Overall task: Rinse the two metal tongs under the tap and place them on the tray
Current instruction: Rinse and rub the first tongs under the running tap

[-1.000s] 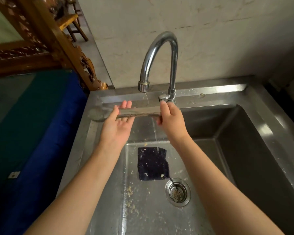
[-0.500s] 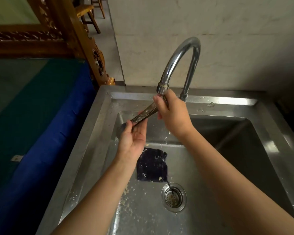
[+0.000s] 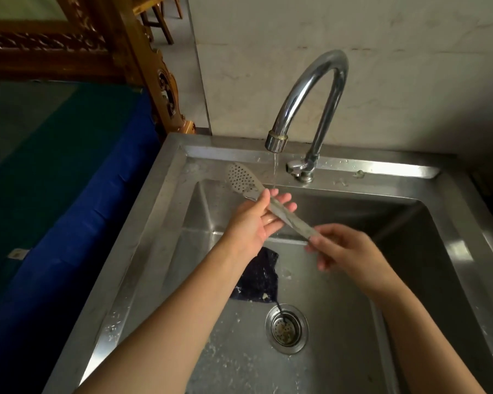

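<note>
- One pair of tongs (image 3: pixel 284 216) is up over the sink, just below and in front of the tap (image 3: pixel 313 81), lying slantwise with its holed head (image 3: pixel 239 177) off to the tap's left.
- Right hand (image 3: pixel 345 251) pinches the handle end, fingers curled round it. It looks like a fairly light fingertip hold.
- Left hand (image 3: pixel 254 223) is flat, palm up, under the middle. The fingers (image 3: pixel 285 199) are straight and just propping it, with the thumb laid against the top.
- The water (image 3: pixel 274 169) is a thin thread landing about at the neck of the tongs, by the left fingertips.
- Worry #1: wet metal plus a light pinch means it could slide out and drop into the sink (image 3: pixel 165 194), which has food bits, a dark cloth (image 3: pixel 258 280) and the drain (image 3: pixel 286 328) below the tap. You'd have to rinse it again.
- Worry #2: the head sits outside the stream, so it may stay dirty unless it's moved under.
- Can't see the second pair or the tray anywhere.
</note>
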### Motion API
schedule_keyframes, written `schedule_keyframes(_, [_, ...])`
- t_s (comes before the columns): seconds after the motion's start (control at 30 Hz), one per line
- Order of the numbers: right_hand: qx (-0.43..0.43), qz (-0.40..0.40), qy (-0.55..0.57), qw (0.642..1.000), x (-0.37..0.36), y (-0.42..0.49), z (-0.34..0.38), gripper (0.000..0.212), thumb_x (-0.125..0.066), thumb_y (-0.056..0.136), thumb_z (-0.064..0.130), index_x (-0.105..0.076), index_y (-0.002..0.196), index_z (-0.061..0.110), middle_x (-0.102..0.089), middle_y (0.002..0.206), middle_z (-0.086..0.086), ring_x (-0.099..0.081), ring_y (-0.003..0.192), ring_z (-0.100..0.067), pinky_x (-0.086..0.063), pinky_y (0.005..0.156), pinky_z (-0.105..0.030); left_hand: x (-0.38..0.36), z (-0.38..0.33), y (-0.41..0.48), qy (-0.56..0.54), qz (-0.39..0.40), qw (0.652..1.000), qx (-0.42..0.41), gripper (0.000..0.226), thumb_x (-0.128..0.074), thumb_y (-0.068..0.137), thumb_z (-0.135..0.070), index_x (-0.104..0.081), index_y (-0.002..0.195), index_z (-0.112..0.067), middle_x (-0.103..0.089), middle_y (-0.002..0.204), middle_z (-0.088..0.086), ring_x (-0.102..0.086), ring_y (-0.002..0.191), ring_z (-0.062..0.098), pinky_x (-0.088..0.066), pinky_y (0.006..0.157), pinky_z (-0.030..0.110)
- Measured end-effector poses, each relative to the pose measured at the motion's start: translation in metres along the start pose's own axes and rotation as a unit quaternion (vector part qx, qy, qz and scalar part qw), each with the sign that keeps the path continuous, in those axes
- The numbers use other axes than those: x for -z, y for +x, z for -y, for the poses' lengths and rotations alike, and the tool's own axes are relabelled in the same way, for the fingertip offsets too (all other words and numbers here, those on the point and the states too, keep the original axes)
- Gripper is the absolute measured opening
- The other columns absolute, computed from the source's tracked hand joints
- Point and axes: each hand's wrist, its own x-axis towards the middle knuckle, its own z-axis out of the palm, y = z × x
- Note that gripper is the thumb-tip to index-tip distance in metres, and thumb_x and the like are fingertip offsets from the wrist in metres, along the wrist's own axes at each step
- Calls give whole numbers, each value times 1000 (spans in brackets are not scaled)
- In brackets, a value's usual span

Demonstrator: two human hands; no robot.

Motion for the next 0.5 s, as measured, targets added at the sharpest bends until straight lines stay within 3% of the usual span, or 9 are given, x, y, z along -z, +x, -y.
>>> schedule_keyframes(0.07, [-8, 38, -38, 999, -10, 2, -8, 12, -58, 89, 23, -63, 88, 13, -66, 59, 3, -52, 42, -9, -44, 44, -17, 2, 9, 0, 40, 9, 999, 11, 21, -47, 95, -20, -57, 103, -3, -75, 90, 11, -71, 87, 27, -59, 68, 33])
schedule_keyframes(0.13, [-23, 36, -49, 998, -21, 6, -16, 24, -51, 93, 28, -61, 78, 12, -58, 49, 3, -44, 34, -8, -37, 37, -18, 3, 18, 0, 67, 18, 997, 21, 23, -46, 95, -21, -56, 105, -3, -74, 90, 11, -72, 85, 27, -59, 68, 33])
schedule_keyframes(0.23, [-42, -4, -48, 998, -32, 8, -33, 36, -47, 94, 34, -56, 65, 15, -47, 38, 7, -38, 33, -5, -34, 40, -21, 6, 27, 0, 106, 23, 994, 24, 24, -46, 96, -21, -56, 107, -3, -73, 91, 11, -71, 85, 27, -59, 70, 35])
schedule_keyframes(0.5, [-38, -69, -19, 997, -57, 0, -77, 44, -45, 93, 43, -50, 55, 21, -48, 36, 10, -41, 35, -3, -32, 42, -12, 13, 43, -2, 197, 6, 980, 28, 22, -46, 96, -20, -57, 105, -2, -71, 89, 13, -71, 81, 26, -59, 75, 35])
